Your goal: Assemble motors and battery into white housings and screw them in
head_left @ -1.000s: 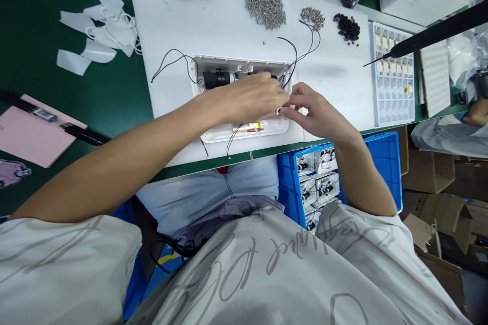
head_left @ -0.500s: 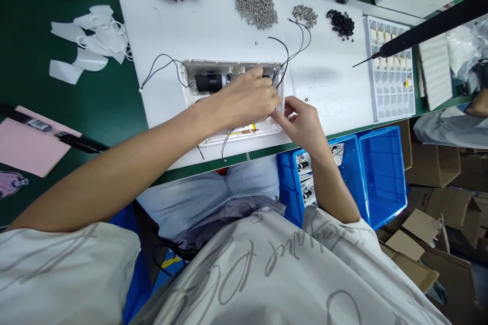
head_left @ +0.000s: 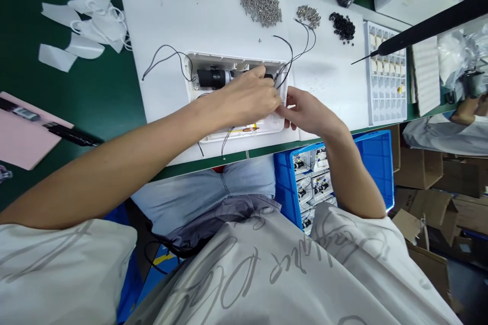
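Observation:
A white plastic housing (head_left: 238, 55) lies open side up on the white work surface in front of me. Inside it sits a black cylindrical part (head_left: 211, 78), with thin black wires (head_left: 292, 58) running out over the far and right edges. My left hand (head_left: 260, 92) reaches over the housing, fingers closed and pointing down inside near its right end; what they pinch is hidden. At the right wall, my right hand (head_left: 307, 111) grips the housing, its thumb close to the left fingertips. Yellow and red wires (head_left: 246, 129) show along the near wall.
Beyond the housing lie piles of screws (head_left: 261, 2), smaller metal pieces (head_left: 308, 15) and black rings (head_left: 342, 28). A dark screwdriver (head_left: 412, 38) hangs at right above a compartment tray (head_left: 387, 91). A blue crate (head_left: 285, 183) holding similar units stands below the table edge.
The view has shifted slightly. My right forearm has swung outward, and the right hand sits lower round the housing's edge. The left hand remains inside the housing.

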`<state>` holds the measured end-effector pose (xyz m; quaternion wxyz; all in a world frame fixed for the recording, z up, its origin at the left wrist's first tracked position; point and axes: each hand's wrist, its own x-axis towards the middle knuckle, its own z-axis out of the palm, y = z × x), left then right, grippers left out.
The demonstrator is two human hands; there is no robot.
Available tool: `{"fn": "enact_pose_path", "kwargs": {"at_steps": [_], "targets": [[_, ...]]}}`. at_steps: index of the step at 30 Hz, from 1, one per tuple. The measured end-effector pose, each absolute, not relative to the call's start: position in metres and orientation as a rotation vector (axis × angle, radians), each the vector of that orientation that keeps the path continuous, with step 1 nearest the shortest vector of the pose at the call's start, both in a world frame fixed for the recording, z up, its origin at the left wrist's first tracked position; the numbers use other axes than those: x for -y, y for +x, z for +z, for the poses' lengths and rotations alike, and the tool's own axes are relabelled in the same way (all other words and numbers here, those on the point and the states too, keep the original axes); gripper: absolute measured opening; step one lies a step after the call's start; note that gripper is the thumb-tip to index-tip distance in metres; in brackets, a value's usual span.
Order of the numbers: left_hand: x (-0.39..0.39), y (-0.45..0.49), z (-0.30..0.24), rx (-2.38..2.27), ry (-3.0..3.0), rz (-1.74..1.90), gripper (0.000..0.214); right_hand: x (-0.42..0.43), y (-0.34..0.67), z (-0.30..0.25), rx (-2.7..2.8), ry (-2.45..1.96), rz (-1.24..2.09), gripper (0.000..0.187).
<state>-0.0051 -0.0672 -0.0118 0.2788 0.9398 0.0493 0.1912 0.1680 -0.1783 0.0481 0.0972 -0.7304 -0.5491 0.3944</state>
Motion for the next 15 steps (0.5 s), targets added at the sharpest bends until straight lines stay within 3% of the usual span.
{"fn": "enact_pose_path", "kwargs": {"at_steps": [12,15], "targets": [[0.070,-0.022,0.035,-0.188,2.791,0.246,0.031,0.191,0.171,0.042,1.553,-1.974,1.197,0.038],[0.064,-0.048,0.065,-0.298,2.802,0.293,0.039,0.209,0.190,0.035,1.446,-1.937,0.919,0.044]]}}
